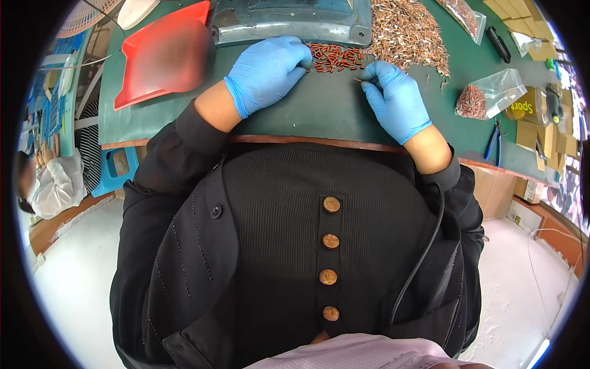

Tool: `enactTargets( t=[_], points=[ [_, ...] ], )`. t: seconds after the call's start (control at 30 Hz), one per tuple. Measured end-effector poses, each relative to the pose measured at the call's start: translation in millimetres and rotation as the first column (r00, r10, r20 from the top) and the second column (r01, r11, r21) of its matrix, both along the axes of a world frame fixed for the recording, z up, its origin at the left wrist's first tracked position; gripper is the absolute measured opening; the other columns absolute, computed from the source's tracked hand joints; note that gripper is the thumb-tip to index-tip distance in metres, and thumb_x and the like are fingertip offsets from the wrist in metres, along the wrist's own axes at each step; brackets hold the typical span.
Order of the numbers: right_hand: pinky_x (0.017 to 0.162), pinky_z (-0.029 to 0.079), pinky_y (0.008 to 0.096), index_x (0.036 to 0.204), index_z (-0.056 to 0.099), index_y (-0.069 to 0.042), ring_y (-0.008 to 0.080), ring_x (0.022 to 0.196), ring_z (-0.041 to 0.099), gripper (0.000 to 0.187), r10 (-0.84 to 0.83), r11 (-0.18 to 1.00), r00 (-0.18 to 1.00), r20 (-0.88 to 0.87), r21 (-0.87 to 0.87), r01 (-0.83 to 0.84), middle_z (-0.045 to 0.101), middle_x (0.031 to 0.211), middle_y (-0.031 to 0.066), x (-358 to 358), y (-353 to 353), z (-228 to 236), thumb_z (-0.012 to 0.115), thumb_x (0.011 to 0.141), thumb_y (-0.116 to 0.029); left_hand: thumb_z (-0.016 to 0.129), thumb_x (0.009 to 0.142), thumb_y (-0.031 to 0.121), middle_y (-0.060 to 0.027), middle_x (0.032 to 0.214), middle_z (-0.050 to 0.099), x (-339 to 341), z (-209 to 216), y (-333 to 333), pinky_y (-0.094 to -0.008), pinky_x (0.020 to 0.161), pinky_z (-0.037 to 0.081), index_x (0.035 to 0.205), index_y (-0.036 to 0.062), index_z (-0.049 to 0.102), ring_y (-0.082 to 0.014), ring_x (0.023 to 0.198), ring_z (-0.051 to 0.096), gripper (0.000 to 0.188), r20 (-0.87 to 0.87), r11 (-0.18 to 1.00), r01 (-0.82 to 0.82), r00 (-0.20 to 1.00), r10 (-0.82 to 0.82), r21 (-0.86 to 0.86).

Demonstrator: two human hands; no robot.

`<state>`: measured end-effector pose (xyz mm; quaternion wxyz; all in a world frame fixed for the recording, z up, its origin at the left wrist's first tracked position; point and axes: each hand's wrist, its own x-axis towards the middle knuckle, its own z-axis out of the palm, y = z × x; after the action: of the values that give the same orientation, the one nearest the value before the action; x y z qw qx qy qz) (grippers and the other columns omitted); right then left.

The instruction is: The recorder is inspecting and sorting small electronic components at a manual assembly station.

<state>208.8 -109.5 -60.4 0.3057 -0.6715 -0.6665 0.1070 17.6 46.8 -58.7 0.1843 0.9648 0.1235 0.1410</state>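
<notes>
Both of my hands wear blue gloves and rest over the green table (326, 117). My left hand (267, 74) is closed, thumb and fingers pinched together beside a small heap of red-brown cylindrical pieces (337, 57). Whatever sits in that pinch is too small to make out. To the right of that heap, my right hand (398, 101) pinches a small thin copper-coloured pin (357, 79) between thumb and forefinger, its tip pointing left. Beyond it spreads a large pile of copper-coloured small parts (409, 34).
A grey-blue machine base (289, 21) stands at the back, a red dustpan-like tray (132, 74) at the left. On the right lie a bag of red pieces (472, 101), blue-handled pliers (493, 144) and a black marker (498, 44). Another person's white sleeve (58, 187) shows far left.
</notes>
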Motion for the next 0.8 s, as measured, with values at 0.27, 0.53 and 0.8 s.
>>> enactTargets(
  t=[0.27,0.53,0.8],
  points=[
    [0.066,0.051,0.0251,0.096,0.064,-0.003,0.0108,0.068,0.06,0.017,-0.084,0.986,0.971,-0.226,-0.16,0.048,0.064,0.081,0.0077,-9,3,4,0.065,0.079,-0.005,0.059,0.075,0.004,-0.0133,0.078,0.055,-1,0,-3,-0.0392,0.066,0.045,0.081,0.003,0.055,-0.0319,0.074,0.055,0.008,-0.046,0.99,-0.036,0.998,0.03,-0.136],
    [0.068,0.051,0.0292,0.094,0.062,-0.002,0.0179,0.07,0.062,0.013,-0.047,0.999,0.979,-0.197,-0.037,0.04,0.064,0.082,0.01,-11,3,3,0.065,0.081,-0.005,0.055,0.075,0.004,-0.0149,0.08,0.057,1,5,-5,-0.0411,0.069,0.046,0.083,0.003,0.057,-0.0334,0.076,0.057,0.009,-0.059,0.987,-0.052,0.997,0.043,-0.153],
    [0.067,0.049,0.0304,0.089,0.057,-0.002,0.0172,0.072,0.06,0.008,0.03,0.999,0.997,-0.067,0.04,-0.027,0.06,0.078,0.0096,-12,2,0,0.062,0.082,-0.003,0.052,0.077,0.003,-0.0146,0.086,0.06,-7,4,-6,-0.0388,0.071,0.048,0.092,0.0021,0.06,-0.0316,0.077,0.06,0.017,0.091,0.988,0.03,0.996,-0.017,-0.15]
  ],
)
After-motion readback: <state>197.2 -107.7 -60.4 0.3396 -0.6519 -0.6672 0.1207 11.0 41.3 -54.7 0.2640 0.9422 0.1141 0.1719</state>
